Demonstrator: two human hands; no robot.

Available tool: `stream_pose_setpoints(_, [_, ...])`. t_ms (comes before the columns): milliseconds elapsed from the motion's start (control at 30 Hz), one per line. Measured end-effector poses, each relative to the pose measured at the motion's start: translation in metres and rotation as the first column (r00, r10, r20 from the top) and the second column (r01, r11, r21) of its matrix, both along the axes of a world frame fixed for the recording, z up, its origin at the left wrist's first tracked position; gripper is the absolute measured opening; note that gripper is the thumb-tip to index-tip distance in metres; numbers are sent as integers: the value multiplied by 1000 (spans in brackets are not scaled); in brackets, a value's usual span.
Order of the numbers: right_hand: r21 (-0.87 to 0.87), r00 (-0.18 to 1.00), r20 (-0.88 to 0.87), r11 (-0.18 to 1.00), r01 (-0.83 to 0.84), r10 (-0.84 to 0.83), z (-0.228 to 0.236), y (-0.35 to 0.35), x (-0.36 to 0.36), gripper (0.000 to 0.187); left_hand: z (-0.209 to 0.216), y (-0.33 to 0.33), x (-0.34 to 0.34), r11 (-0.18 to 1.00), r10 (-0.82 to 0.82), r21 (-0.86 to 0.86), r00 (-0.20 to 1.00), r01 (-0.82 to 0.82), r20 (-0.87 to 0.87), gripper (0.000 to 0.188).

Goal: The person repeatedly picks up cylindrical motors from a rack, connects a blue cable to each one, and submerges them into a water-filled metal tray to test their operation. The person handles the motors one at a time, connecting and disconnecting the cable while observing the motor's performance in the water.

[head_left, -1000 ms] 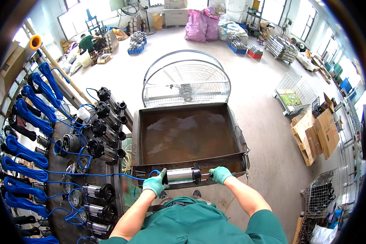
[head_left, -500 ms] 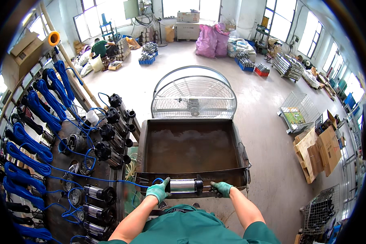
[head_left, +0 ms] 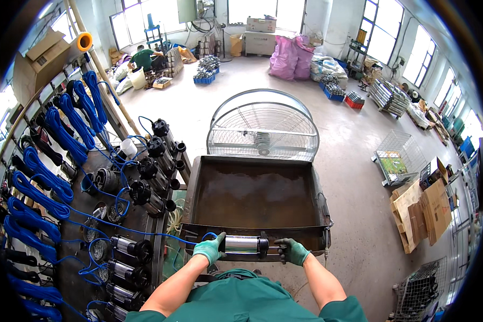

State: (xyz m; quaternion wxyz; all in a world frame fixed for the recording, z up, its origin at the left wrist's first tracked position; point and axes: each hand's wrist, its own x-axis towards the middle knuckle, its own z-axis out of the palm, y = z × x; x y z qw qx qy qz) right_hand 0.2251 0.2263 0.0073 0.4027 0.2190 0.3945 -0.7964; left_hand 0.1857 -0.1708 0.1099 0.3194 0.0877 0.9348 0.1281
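A silver cylindrical motor pump (head_left: 242,244) with black ends lies sideways over the near edge of a water-filled metal tank (head_left: 322,201). My left hand (head_left: 209,249), in a green glove, is closed round its left end, where a blue cable (head_left: 145,232) comes in from the left. At the pump's right end, a short thin shaft points toward my right hand (head_left: 293,250), also gloved. The fingers of that hand are apart and curved beside the shaft tip; whether they touch it is hard to tell.
On the left, a dark workbench (head_left: 91,188) carries several similar pumps (head_left: 129,273) and coiled blue cables (head_left: 40,201). A large round fan (head_left: 263,131) stands behind the tank. Flattened cardboard (head_left: 434,212) and a wire cage (head_left: 400,155) are at right. Far back, a person (head_left: 143,58) crouches.
The fingers of my right hand have spread and lifted slightly beside the shaft. My left hand keeps its hold on the pump. The surroundings have shifted slightly right in the view.
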Motion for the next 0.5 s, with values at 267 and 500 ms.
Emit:
stream_pose_setpoints(267, [658,588,-401,668,-348,702,-23,23,-17,59,2,6,-1,1000,-1,3,1000,1,5,93])
stream_pose_setpoints(500, [967,308,229,-179,-180,923,37,-31,-26,30,-4,2,1,1000,19,-7,1000,-18,24,94])
